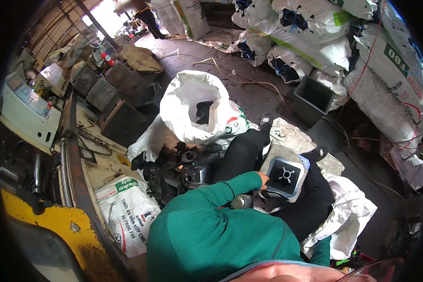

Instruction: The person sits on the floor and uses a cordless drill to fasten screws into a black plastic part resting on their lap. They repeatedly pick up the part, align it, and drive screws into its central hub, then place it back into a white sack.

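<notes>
Between my outstretched legs stands a square grey container (273,186) with a dark inside. A small pale four-armed piece (287,175) shows in it. My left hand (264,180) is at the container's left rim, its fingers closed on the edge. Beyond my left arm, black moulded plastic parts (190,174) lie in a heap. A large open white sack (174,110) stands behind them, with something black inside. My right sleeve reaches down at the lower right, beside a crumpled white sack (355,211). That hand is hidden from view. A small jar-like object (241,202) sits by my left forearm.
Filled white sacks (305,51) are stacked at the back right, near an empty black bin (312,98). Dark metal blocks (122,120) and a machine with a control panel (26,105) stand left. Hoses (263,84) cross the floor. Another person (148,21) stands far back.
</notes>
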`<state>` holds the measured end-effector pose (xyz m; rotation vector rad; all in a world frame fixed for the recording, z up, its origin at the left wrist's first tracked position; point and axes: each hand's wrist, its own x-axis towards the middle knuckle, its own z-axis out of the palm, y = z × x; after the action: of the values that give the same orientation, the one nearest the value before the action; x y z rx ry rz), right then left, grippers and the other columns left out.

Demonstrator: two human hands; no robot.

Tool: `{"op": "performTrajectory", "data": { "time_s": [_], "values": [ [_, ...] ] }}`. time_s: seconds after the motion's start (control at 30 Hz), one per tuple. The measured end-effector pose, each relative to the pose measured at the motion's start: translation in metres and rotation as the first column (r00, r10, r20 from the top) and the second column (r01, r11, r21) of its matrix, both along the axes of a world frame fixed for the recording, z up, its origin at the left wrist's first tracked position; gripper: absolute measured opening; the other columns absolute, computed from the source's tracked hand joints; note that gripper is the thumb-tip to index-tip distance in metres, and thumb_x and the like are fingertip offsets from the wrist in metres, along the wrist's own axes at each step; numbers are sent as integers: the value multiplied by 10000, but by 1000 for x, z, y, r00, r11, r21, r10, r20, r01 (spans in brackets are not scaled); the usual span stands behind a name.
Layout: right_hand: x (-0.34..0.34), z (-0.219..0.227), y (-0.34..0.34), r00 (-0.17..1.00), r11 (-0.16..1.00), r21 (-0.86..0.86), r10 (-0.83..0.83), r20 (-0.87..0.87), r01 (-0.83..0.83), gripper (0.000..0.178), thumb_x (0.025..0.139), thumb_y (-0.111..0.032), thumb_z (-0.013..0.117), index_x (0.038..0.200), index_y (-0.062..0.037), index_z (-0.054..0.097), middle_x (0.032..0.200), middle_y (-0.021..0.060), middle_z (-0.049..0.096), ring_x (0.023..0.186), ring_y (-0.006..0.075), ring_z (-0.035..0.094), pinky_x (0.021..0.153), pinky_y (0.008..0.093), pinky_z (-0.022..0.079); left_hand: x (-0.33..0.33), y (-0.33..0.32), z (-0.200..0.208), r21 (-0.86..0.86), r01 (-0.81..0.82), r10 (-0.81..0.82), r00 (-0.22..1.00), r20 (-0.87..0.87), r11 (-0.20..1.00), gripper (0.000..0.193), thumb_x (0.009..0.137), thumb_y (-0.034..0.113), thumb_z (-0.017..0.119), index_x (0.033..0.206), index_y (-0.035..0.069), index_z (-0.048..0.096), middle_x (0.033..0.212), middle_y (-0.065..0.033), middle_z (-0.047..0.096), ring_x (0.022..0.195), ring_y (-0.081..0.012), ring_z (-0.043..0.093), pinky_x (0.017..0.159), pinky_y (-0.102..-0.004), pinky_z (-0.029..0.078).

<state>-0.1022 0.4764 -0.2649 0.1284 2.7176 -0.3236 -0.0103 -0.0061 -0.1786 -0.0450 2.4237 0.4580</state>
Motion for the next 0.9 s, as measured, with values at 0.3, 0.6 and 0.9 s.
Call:
{"op": "performTrajectory", "data": {
  "time_s": [0.3, 0.6, 0.9],
  "values": [
    [2, 0, 12, 999, 999, 4, 33, 17, -33, 268, 816, -260, 624, 899, -5, 638, 856, 200, 651, 805, 376, 619, 727, 421, 480, 0, -2, -4, 8, 13, -13, 1000, -26, 1000, 572, 775, 362, 628, 1267, 91, 516, 1180, -166, 588, 1095, -318, 557, 953, -426, 428],
    [14, 44, 89, 987, 994, -23, 107, -119, -111, 273, 814, -257, 624, 906, 1, 628, 884, 211, 653, 823, 391, 617, 742, 431, 480, -4, -7, -10, 108, -29, 44, 989, -139, 994, 543, 816, 366, 594, 1282, 103, 503, 1155, -167, 600, 1061, -335, 573, 931, -426, 441],
    [1, 293, 52, 888, 801, -547, -45, -457, -241, 109, 917, -85, 517, 950, 14, 545, 847, -5, 519, 773, 59, 455, 690, 211, 391, -1, -11, 51, 720, -409, 562, 827, 32, 561, 426, 864, 309, 607, 1201, 51, 576, 840, -85, 691, 711, -125, 656, 699, -270, 502]
  ]
}}
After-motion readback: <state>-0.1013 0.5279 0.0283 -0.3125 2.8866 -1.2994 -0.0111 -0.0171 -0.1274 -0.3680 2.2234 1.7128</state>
